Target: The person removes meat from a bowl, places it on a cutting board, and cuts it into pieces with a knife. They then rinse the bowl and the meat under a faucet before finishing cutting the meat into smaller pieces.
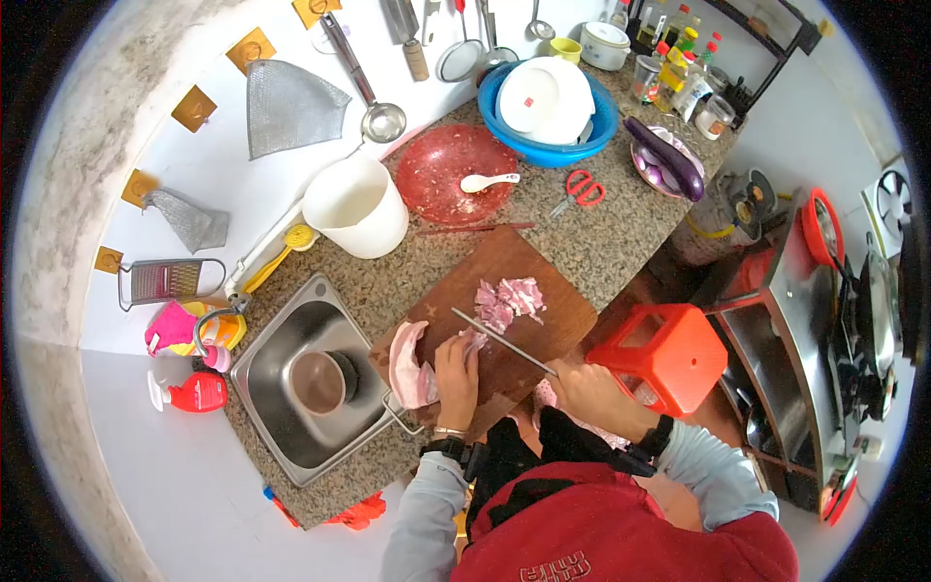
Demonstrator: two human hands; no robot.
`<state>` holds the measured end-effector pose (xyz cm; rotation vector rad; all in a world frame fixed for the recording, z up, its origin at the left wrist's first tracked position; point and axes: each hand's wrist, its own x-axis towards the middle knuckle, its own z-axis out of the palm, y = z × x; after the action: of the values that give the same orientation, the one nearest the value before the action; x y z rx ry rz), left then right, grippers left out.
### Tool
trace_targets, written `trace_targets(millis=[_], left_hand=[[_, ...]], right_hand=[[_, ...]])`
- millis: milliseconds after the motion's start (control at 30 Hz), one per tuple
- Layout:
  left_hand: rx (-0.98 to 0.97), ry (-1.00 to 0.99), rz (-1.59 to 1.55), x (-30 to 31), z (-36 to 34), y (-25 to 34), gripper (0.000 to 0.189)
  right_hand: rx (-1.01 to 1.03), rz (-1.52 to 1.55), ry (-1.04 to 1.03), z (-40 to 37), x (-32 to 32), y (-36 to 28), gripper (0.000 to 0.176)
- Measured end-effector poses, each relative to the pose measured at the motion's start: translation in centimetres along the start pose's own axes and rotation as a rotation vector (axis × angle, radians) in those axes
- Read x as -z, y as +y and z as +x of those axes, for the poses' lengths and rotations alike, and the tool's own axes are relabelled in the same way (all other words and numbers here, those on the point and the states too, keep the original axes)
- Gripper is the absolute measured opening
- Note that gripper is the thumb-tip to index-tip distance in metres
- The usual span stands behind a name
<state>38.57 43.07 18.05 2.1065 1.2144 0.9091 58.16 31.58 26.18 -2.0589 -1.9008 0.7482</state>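
Observation:
A brown wooden cutting board [543,325] lies on the granite counter. My left hand [456,373] presses down on a slab of raw pink meat [407,364] at the board's left end. My right hand [587,388] grips the handle of a long knife [499,339], whose blade runs across the board and meets the meat just beside my left fingers. A small heap of cut meat pieces [509,301] sits further up the board, apart from the blade.
Steel sink [291,427] with a pot at left. White bucket [357,206], red bowl with spoon [456,173], chopsticks, red scissors [580,188], blue basin of plates [548,107] and eggplants [664,155] lie behind the board. An orange stool [669,354] and a stove stand at right.

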Motion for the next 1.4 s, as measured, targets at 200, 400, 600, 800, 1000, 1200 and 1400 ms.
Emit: trace_targets(millis=[200, 400, 600, 800, 1000, 1200, 1400], left_hand=[[-0.065, -0.023, 0.127, -0.4, 0.3, -0.9, 0.023], [-0.02, 0.006, 0.094, -0.5, 0.2, -1.1, 0.017], [-0.012, -0.017, 0.088, -0.6, 0.0, -1.6, 0.017], [-0.066, -0.156, 0.112, -0.7, -0.9, -2.0, 0.017], [0.026, -0.03, 0.13, -0.6, -0.3, -2.2, 0.017], [0.06, 0.001, 0.023, 0.4, 0.6, -1.4, 0.02], [0.097, 0.047, -0.002, 1.1, -0.5, -0.7, 0.022]], right_hand=[[-0.021, -0.008, -0.029, -1.1, 0.2, -0.9, 0.016], [0.027, 0.01, -0.065, -2.3, -0.4, -0.2, 0.015], [0.044, 0.009, -0.131, 1.9, -0.6, -1.4, 0.015], [0.079, 0.044, 0.032, 11.1, -5.3, -4.9, 0.016], [-0.017, -0.015, -0.125, 5.9, -1.9, -3.2, 0.016], [0.011, -0.039, -0.09, 1.5, -1.0, 1.1, 0.02], [-0.037, 0.018, -0.004, 1.3, -0.3, 0.7, 0.022]])
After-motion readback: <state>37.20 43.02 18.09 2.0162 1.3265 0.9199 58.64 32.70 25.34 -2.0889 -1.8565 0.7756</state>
